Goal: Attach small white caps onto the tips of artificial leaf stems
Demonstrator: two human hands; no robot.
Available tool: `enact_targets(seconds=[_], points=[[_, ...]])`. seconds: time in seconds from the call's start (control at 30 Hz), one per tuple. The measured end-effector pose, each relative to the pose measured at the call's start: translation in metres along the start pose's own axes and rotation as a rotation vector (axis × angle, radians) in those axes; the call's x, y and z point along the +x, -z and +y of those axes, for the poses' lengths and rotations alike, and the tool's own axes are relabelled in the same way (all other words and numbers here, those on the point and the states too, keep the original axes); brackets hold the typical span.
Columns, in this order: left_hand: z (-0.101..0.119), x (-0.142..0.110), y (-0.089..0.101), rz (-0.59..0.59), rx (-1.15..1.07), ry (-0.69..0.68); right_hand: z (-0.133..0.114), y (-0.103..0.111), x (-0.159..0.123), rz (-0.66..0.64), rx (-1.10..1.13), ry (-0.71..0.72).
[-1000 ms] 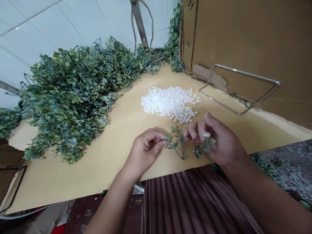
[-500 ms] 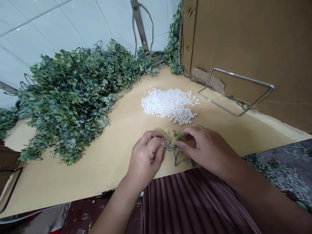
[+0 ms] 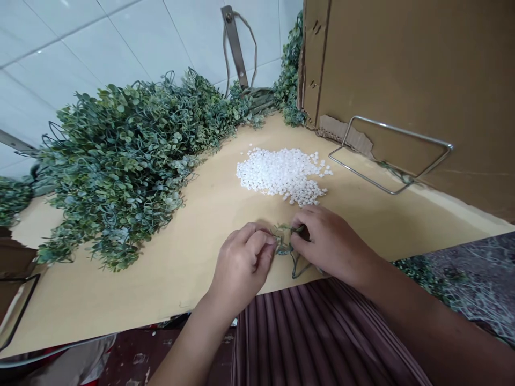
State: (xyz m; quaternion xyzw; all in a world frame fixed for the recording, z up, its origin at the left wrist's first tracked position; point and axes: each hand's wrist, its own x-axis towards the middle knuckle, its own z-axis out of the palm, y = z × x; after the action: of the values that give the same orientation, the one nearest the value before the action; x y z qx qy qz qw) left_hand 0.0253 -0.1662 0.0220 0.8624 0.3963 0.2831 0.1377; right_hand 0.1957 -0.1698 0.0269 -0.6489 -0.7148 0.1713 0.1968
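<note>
Right now, both hands are working on one small green sprig, which is lying just above the near edge of the tan board [image 3: 201, 230], between the two sets of fingertips. The left hand [image 3: 240, 262] is pinching leaves of the green sprig [image 3: 285, 250], its thumb and forefinger drawn together with hardly any gap and its other fingers curling in behind them. The right hand [image 3: 328, 238] is facing it from just beside, thumb and forefinger bent towards each other with a narrow dark opening between them, and it is apparently gripping another leafy end of the same sprig. Whether either hand is also hiding one of the small white pieces [image 3: 279, 171] I cannot tell, as the knuckles are covering the tips. The sprig's bare dark stem is bending down below the right thumb, partly hidden by that hand. The white pieces are lying in a loose pile just beyond the hands, while a big heap of greenery [image 3: 124, 161] is spreading over the board to the left. Judging from the two close pinches, the step in hand is fine fingertip handling of the leafy ends; the next move seems to be calling for a steady left hold and small, gentle right-hand adjustments.
</note>
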Motion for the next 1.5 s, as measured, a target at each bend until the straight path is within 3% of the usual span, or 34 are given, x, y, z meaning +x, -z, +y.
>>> enact_targets(seconds=[0.2, 0.4, 0.63, 0.83, 0.93, 1.03, 1.17, 1.37, 1.5], points=[[-0.003, 0.004, 0.012, -0.122, -0.106, 0.185, 0.017, -0.005, -0.004, 0.084, 0.406, 0.04], [-0.011, 0.038, 0.015, -0.108, -0.097, 0.181, 0.025, -0.01, -0.009, 0.047, 0.697, -0.011], [-0.01, 0.089, -0.015, -0.169, 0.164, 0.178, 0.027, -0.003, -0.012, -0.005, 0.738, -0.002], [-0.011, 0.096, -0.028, -0.191, 0.283, 0.146, 0.025, 0.002, -0.01, -0.013, 0.728, 0.045], [-0.018, 0.093, -0.029, -0.132, 0.111, 0.228, 0.026, 0.002, -0.008, 0.004, 0.715, 0.036], [-0.02, 0.089, -0.026, -0.05, -0.276, 0.371, 0.027, 0.001, -0.008, 0.046, 0.687, 0.049], [-0.007, 0.081, -0.013, -0.028, -0.698, 0.482, 0.025, -0.002, -0.008, 0.105, 0.678, 0.071], [0.009, 0.061, -0.002, 0.019, -0.921, 0.533, 0.02, -0.009, -0.008, 0.169, 0.657, 0.057], [0.008, 0.051, 0.002, 0.086, -0.887, 0.535, 0.015, -0.012, -0.008, 0.237, 0.62, 0.073]])
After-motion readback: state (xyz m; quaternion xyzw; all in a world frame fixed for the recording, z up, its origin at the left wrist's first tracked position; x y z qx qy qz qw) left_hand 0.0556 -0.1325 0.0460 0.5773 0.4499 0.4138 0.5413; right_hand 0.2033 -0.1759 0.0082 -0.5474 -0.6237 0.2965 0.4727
